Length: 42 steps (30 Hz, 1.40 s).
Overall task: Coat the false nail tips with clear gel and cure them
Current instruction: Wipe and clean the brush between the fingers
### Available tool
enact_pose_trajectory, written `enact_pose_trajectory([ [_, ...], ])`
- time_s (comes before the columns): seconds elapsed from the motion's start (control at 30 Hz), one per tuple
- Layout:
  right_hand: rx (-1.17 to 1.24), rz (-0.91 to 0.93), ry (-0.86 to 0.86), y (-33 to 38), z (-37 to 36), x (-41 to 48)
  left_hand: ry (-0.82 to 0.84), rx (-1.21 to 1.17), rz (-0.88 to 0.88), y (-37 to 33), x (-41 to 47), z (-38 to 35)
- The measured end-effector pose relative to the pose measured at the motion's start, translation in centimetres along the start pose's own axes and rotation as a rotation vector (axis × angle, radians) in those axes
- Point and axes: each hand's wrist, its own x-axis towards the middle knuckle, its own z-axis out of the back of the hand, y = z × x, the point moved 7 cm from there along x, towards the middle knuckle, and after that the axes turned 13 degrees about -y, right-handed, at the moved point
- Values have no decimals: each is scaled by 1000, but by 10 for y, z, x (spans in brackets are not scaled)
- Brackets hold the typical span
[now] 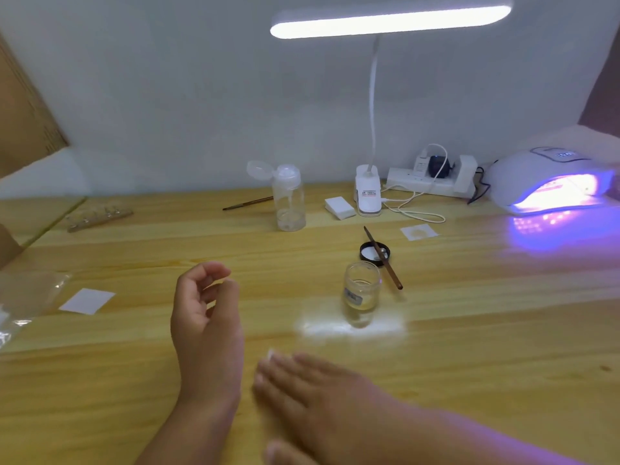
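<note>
A pale wooden worktop (469, 364) against a white wall, lit by a clip-on desk lamp (389, 21). The open jar of clear gel (361, 293) stands at its middle. Just behind the jar lies its black lid (370, 253), with a brown gel brush (392, 275) resting across it. Far to the jar's right, a nail curing lamp (543, 182) glows violet. Well off to the jar's left, at the back, sits a wooden strip of false nail tips (99, 218).

The person's left hand (204, 313) hovers left of the jar, fingers curled, thumb close to forefinger; whether it pinches anything cannot be told. The right hand (315, 394), blurred, is spread flat low over the worktop in front of the jar.

Neither hand holds the brush, so coating appears to be between strokes. Done well, the next coat likely means bringing the strip close to the jar, loading the brush sparingly, laying thin, even gel, and keeping the jar clear of the violet spill.
</note>
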Motion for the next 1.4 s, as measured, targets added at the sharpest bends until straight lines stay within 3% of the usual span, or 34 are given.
enact_pose_trajectory([
  [0.17,-250,-87,-133,-39,31,-57,124,56,-14,-4,-10,-9],
  [0.3,-274,-130,-212,-62,44,-83,369,187,-26,1,-26,-27],
  [0.43,16,-133,-354,-70,54,-95,638,156,130,9,-49,-44],
  [0.6,233,-430,-307,-119,57,-94,697,12,280,11,-53,-48],
  [0.7,526,-505,-689,-111,79,-77,730,40,240,10,-55,-49],
  [0.77,841,-536,-828,-102,83,-58,725,82,194,8,-55,-50],
  [0.9,1195,-485,-671,-70,62,-17,676,106,163,8,-50,-47],
  [1.07,1598,-553,-451,-64,39,-11,667,152,91,5,-47,-40],
  [1.17,1594,-572,-396,-69,37,-15,781,212,-53,0,-54,-46],
  [1.3,1549,-587,-460,-80,44,-24,962,226,-222,-7,-69,-47],
  [1.4,1519,-590,-466,-85,45,-26,1008,289,-387,-8,-77,-46],
])
